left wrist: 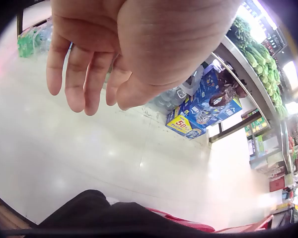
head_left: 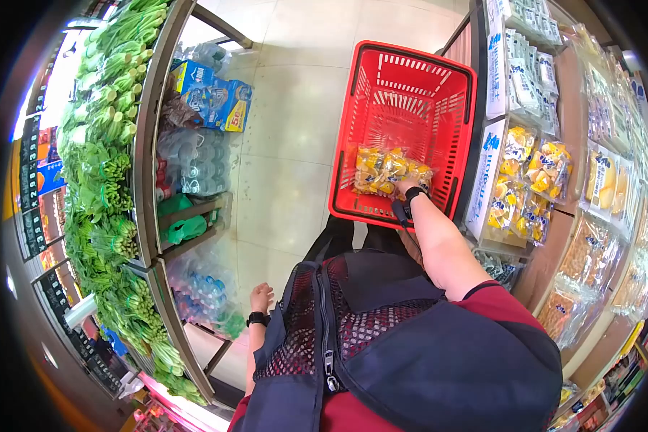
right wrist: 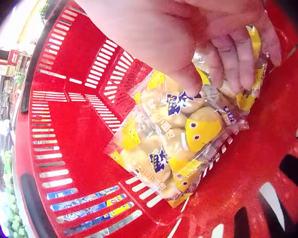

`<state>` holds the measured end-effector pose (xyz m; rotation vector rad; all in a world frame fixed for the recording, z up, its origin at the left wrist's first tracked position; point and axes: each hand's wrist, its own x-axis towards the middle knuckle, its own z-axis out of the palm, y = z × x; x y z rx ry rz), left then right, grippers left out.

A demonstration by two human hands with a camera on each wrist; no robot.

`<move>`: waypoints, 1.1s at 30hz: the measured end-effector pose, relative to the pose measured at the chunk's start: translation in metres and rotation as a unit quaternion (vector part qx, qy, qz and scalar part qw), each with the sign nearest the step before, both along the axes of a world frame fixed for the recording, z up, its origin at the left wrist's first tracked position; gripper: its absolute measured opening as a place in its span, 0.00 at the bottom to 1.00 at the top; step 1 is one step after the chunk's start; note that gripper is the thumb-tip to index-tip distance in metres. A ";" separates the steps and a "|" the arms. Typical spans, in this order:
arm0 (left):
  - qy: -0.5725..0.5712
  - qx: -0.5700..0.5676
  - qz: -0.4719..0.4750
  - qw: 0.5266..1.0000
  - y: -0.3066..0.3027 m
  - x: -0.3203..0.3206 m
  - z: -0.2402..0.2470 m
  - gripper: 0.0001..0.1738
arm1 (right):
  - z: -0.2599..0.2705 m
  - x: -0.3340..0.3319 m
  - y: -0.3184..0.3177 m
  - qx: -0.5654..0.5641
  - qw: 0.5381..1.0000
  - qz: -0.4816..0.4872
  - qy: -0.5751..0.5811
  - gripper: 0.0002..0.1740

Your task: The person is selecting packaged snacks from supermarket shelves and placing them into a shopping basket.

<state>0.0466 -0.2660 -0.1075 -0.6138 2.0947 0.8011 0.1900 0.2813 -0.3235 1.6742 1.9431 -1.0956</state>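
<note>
My right hand [head_left: 407,185] is inside a red basket [head_left: 474,122], at its near end, over clear bags of small buns with yellow print [head_left: 371,171]. In the right wrist view the fingers of my right hand [right wrist: 223,54] lie loosely over the rear bag, thumb apart, and seem to touch it. Two bags [right wrist: 176,139] lie overlapped beside it on the basket floor [right wrist: 238,168]. My left hand [head_left: 262,297] hangs beside my body, away from the basket. The left wrist view shows my left hand [left wrist: 99,54] with relaxed fingers, holding nothing.
Right of the basket, a shelf holds more yellow-printed bun bags [head_left: 547,170] and other packets [head_left: 587,252]. To the left stand a rack of leafy greens [head_left: 115,165], bottle packs [head_left: 203,162] and blue boxes [head_left: 209,93]. Pale floor tiles [head_left: 288,144] lie between.
</note>
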 end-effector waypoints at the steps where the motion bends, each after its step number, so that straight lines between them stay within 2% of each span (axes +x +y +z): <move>1: 0.008 0.039 0.035 0.999 0.004 -0.005 0.000 0.18 | 0.003 -0.005 0.001 -0.063 0.997 0.031 -0.013 0.18; 2: 0.016 0.019 0.005 1.000 0.008 -0.010 0.002 0.18 | 0.006 -0.009 0.003 -0.125 0.990 0.063 -0.025 0.18; 3: 0.016 0.018 0.003 1.000 0.017 -0.016 0.010 0.18 | -0.002 -0.008 0.003 -0.126 0.990 0.061 -0.025 0.18; 5: 0.023 -0.012 -0.029 0.999 0.033 -0.024 0.021 0.18 | -0.054 0.001 -0.004 -0.250 0.958 -0.136 0.045 0.19; 6: 0.029 -0.008 -0.033 0.999 0.038 -0.027 0.025 0.18 | -0.121 0.011 -0.009 -0.286 0.940 -0.156 0.097 0.17; 7: 0.027 -0.009 -0.037 0.999 0.040 -0.029 0.026 0.18 | -0.073 0.022 -0.006 -0.287 0.940 -0.160 0.097 0.17; 8: 0.032 -0.004 -0.039 0.999 0.040 -0.031 0.024 0.18 | -0.021 0.011 -0.002 -0.225 0.955 -0.169 0.094 0.14; 9: 0.036 0.002 -0.041 0.999 0.041 -0.033 0.023 0.18 | 0.053 -0.005 -0.004 -0.160 0.967 -0.177 0.091 0.11; 10: 0.035 0.006 -0.045 0.998 0.040 -0.034 0.019 0.18 | 0.034 -0.005 -0.004 -0.095 0.984 -0.123 0.091 0.09; 11: 0.026 0.006 -0.049 0.998 0.040 -0.034 0.014 0.18 | 0.018 0.004 -0.001 -0.089 0.984 -0.127 0.091 0.09; 13: 0.015 0.014 -0.059 0.998 0.035 -0.030 -0.003 0.17 | 0.064 0.010 0.000 -0.069 0.952 -0.167 0.248 0.08; 14: 0.011 0.031 -0.055 0.998 0.031 -0.028 -0.015 0.17 | 0.116 0.010 0.006 -0.117 0.941 -0.175 0.264 0.09; 15: 0.006 0.048 -0.051 0.998 0.031 -0.027 -0.022 0.17 | 0.150 0.011 0.006 -0.071 0.943 -0.139 0.294 0.08; 17: 0.007 0.043 -0.088 0.995 0.046 -0.027 -0.019 0.18 | 0.192 0.023 0.008 -0.063 0.917 -0.095 0.383 0.07; 19: -0.015 -0.025 -0.232 0.972 0.065 -0.031 -0.019 0.19 | 0.225 0.037 0.008 -0.017 0.911 -0.045 0.410 0.07; 20: 0.016 -0.003 -0.357 0.934 0.040 -0.040 -0.061 0.20 | 0.241 0.043 0.008 0.007 0.895 -0.051 0.444 0.07; 21: 0.015 0.008 -0.365 0.931 0.054 -0.042 -0.057 0.20 | 0.261 0.050 0.011 -0.026 0.887 -0.065 0.456 0.06; 23: -0.020 0.016 -0.222 0.975 0.084 -0.049 -0.035 0.20 | 0.292 0.063 0.013 -0.022 0.862 -0.090 0.498 0.05; 24: -0.028 0.018 -0.249 0.968 0.091 -0.057 -0.041 0.19 | 0.307 0.069 0.015 -0.010 0.864 -0.094 0.495 0.05; 25: -0.029 0.026 -0.259 0.965 0.098 -0.064 -0.049 0.19 | 0.321 0.074 0.017 -0.016 0.842 -0.111 0.527 0.04; 26: -0.031 0.042 -0.243 0.969 0.104 -0.072 -0.056 0.19 | 0.333 0.079 0.017 -0.023 0.819 -0.128 0.559 0.04; 31: -0.041 0.115 -0.158 0.980 0.137 -0.101 -0.076 0.18 | 0.365 0.105 0.023 -0.009 0.787 -0.198 0.585 0.03; 33: -0.033 0.113 -0.171 0.978 0.150 -0.104 -0.076 0.18 | 0.372 0.116 0.031 0.031 0.776 -0.225 0.589 0.02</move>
